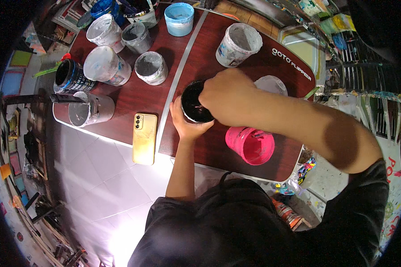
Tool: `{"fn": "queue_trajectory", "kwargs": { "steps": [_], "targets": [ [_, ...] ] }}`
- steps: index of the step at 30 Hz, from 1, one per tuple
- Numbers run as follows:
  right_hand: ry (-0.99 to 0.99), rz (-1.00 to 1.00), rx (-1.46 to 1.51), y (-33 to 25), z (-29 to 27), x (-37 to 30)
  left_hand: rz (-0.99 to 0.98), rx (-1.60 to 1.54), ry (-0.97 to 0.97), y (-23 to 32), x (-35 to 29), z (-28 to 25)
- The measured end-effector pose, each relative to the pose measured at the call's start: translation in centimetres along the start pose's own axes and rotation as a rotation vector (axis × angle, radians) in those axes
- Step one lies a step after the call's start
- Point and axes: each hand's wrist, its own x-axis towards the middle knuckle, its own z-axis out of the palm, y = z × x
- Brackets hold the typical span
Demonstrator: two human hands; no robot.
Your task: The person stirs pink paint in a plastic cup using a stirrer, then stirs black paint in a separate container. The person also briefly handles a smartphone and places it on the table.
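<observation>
A round tub with a black inside [192, 100] stands on the dark red table, just right of the pale centre strip. My left hand [187, 124] is wrapped round its near-left side. Over the tub's right rim, my right hand [225, 95] is closed in a fist with its knuckles up. Whatever it grips is hidden beneath the fingers. Close to my right forearm lies a bright pink tub [250, 144], its open mouth tipped toward me. A pale round lid or tub top [272, 84] shows partly behind that forearm.
A gold phone [145, 138] overhangs the table's [182, 155] near edge. Paint-smeared tubs crowd the left, including a white one [107, 66] and a grey one with a tool across it [91, 109]. A light blue tub [179, 20] and a large white tub [239, 44] stand farther back.
</observation>
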Motion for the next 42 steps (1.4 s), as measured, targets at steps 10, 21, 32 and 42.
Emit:
{"fn": "queue_trajectory", "kwargs": {
  "steps": [10, 21, 32, 42],
  "targets": [
    [-0.053, -0.047, -0.151, -0.3, -0.7, -1.4, 0.107, 0.108, 0.004, -0.2, -1.5, 0.0],
    [-0.089, 0.124, 0.045, -1.0, -0.3, -1.7, 0.082, 0.099, -0.01, 0.7, -2.3, 0.5],
    [-0.014, 0.269, 0.163, 0.3, 2.5, -1.2, -0.061, 0.084, -0.105, 2.6, -1.7, 0.2],
    [-0.077, 0.257, 0.234, 0.3, 1.6, -1.7, -0.062, 0.161, -0.075, 1.6, -2.4, 0.7]
  ]
}}
